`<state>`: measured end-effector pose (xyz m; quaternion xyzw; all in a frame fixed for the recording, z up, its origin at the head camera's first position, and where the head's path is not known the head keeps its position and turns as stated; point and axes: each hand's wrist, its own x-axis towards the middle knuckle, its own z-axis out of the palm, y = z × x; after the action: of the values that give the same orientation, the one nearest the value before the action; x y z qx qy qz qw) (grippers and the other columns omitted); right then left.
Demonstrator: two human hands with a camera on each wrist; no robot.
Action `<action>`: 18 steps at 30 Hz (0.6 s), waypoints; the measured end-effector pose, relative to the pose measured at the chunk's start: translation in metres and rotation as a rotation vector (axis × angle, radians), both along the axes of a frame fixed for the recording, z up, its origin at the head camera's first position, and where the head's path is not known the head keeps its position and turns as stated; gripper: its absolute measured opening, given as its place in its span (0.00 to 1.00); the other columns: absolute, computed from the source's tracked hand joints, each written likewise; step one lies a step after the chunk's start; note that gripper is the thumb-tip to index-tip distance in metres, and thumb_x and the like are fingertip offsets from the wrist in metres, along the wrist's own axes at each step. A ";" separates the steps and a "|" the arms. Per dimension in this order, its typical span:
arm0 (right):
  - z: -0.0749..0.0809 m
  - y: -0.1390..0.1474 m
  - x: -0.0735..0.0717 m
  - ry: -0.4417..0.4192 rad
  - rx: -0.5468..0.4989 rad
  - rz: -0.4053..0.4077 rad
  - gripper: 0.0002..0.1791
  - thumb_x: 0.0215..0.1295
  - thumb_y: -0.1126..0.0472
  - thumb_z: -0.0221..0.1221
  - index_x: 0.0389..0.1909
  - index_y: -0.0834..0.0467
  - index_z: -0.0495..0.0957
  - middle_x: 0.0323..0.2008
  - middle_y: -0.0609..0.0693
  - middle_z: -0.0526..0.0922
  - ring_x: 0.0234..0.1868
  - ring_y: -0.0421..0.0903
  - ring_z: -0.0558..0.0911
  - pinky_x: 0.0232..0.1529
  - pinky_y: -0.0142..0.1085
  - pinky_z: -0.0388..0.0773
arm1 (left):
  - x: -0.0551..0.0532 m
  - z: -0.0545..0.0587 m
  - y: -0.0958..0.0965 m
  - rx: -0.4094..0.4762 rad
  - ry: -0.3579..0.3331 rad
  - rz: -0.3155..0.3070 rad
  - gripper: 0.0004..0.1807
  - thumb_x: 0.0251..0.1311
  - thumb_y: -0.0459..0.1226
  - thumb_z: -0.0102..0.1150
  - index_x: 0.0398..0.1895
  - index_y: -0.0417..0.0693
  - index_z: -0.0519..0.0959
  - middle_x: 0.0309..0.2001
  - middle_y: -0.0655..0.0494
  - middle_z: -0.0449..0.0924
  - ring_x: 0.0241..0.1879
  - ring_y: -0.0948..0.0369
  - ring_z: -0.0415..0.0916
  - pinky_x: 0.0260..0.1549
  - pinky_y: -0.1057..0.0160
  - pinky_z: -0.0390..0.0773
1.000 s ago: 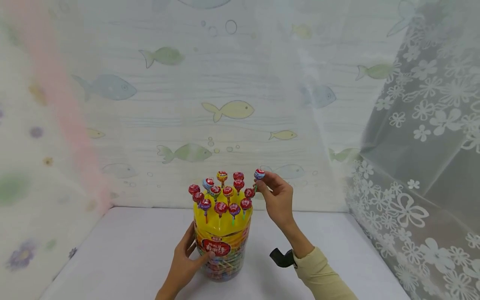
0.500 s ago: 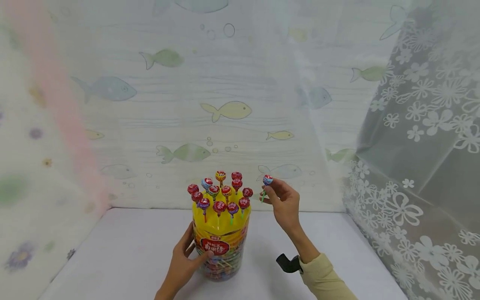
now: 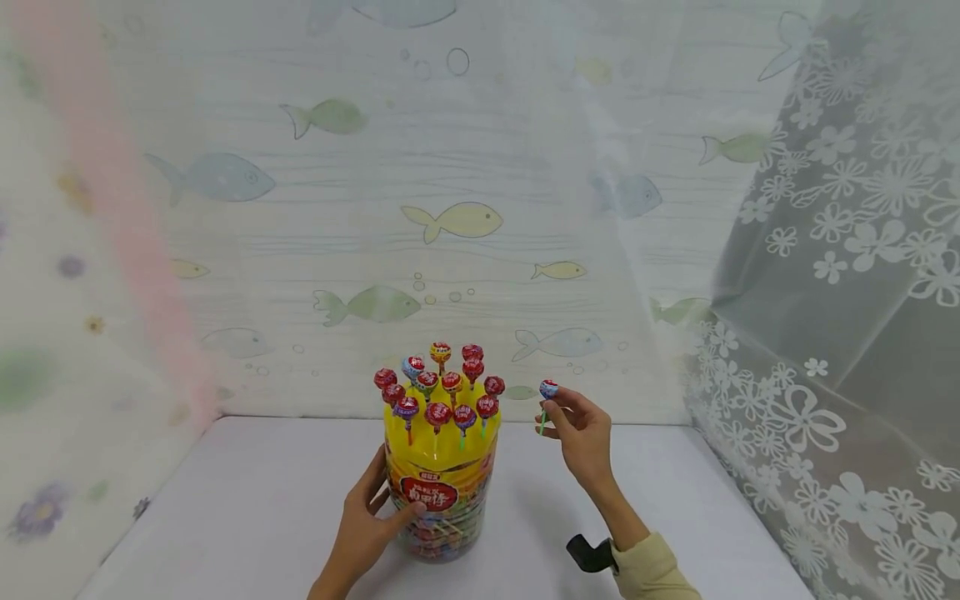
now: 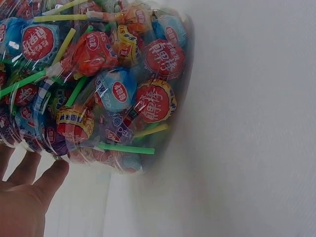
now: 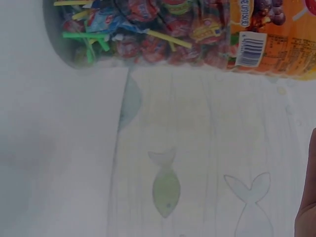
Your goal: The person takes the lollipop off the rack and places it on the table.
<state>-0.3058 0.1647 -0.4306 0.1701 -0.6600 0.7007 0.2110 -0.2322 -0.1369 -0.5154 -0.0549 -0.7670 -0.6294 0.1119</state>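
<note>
A clear plastic jar [image 3: 438, 533] packed with lollipops stands upright on the white table under a yellow top. Several wrapped lollipops [image 3: 438, 414] stick up by their sticks from that top. My left hand [image 3: 363, 521] grips the jar's left side, thumb across the front by the red label; its fingers [image 4: 52, 180] curve against the wall in the left wrist view. To the right of the jar, my right hand [image 3: 588, 437] pinches a blue-and-red lollipop [image 3: 548, 389] with a green stick, head up, above the table. The right wrist view catches only a strip of that hand [image 5: 307, 197].
The white tabletop [image 3: 262, 500] stretches around the jar. Behind it hangs a pale curtain [image 3: 465, 275] printed with fish. A sheer flowered curtain [image 3: 847, 367] closes off the right side. A black bent piece [image 3: 588, 554] sticks out at my right wrist.
My right hand has carried the blue-and-red lollipop away from the jar's top, to the right and then down. My left hand keeps its hold on the jar.
</note>
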 end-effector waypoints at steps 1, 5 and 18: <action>-0.003 0.001 0.000 -0.007 -0.002 0.001 0.13 0.69 0.71 0.62 0.51 0.75 0.79 0.35 0.47 0.87 0.30 0.39 0.87 0.32 0.37 0.89 | 0.000 0.000 0.000 0.000 0.001 0.001 0.54 0.58 0.40 0.74 0.82 0.44 0.50 0.79 0.41 0.54 0.75 0.37 0.57 0.69 0.38 0.67; -0.016 0.007 -0.004 -0.034 -0.036 0.017 0.14 0.69 0.72 0.62 0.51 0.77 0.78 0.34 0.47 0.87 0.30 0.39 0.88 0.31 0.37 0.89 | 0.000 0.001 0.000 -0.002 0.000 0.003 0.54 0.58 0.40 0.74 0.82 0.45 0.51 0.79 0.41 0.55 0.75 0.37 0.58 0.68 0.37 0.67; -0.053 0.024 -0.019 -0.166 -0.019 -0.012 0.16 0.68 0.72 0.62 0.53 0.78 0.77 0.33 0.44 0.87 0.30 0.39 0.88 0.32 0.35 0.89 | 0.000 0.000 0.000 0.010 0.004 0.012 0.53 0.58 0.39 0.74 0.81 0.43 0.52 0.79 0.41 0.55 0.75 0.37 0.58 0.68 0.37 0.66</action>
<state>-0.3243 0.1891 -0.4833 0.1053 -0.6695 0.7174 0.1612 -0.2320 -0.1368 -0.5157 -0.0510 -0.7638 -0.6326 0.1174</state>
